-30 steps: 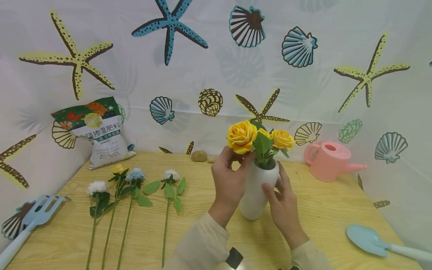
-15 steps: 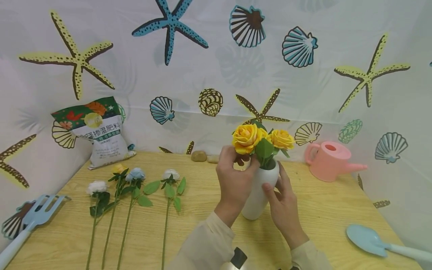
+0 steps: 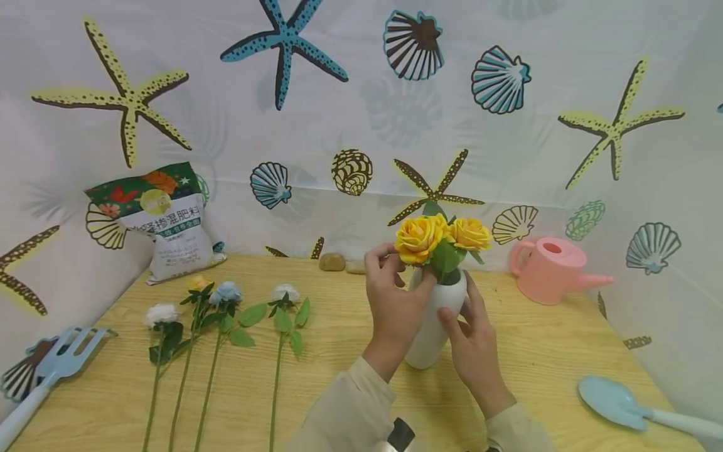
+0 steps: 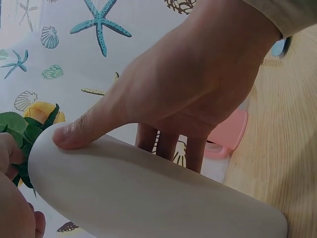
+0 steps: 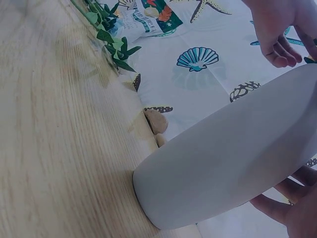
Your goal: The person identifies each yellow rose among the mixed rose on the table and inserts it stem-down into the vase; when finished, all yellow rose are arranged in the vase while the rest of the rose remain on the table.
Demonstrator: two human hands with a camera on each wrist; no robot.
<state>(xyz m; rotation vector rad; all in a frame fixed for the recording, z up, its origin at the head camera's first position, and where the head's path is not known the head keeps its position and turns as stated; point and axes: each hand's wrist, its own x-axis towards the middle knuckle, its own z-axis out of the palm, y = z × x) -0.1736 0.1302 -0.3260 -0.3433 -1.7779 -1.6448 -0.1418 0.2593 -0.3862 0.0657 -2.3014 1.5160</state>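
A white vase [image 3: 432,339] stands on the wooden table with yellow roses [image 3: 419,240] and green leaves [image 3: 446,256] rising from its mouth. My right hand [image 3: 476,348] grips the vase from the right. In the left wrist view its thumb [image 4: 74,138] presses near the rim while the other fingers go round behind. At the left of the mouth, my left hand [image 3: 395,311] holds the nearer rose just under its bloom, thumb against the greenery. Its fingertips are partly hidden by the petals. The right wrist view shows the left hand's curled fingers [image 5: 282,52] above the vase.
On the left lie several cut flowers, including a white one [image 3: 285,292] and a blue one [image 3: 226,292]. A fertilizer bag [image 3: 181,238] and stones [image 3: 332,262] stand at the back. A pink watering can [image 3: 550,273], blue trowel [image 3: 612,398] and blue hand fork [image 3: 70,358] sit around.
My left hand has shifted right, bringing the nearer yellow rose rightward and slightly down, closer to the other rose. My right hand keeps its grip on the vase.
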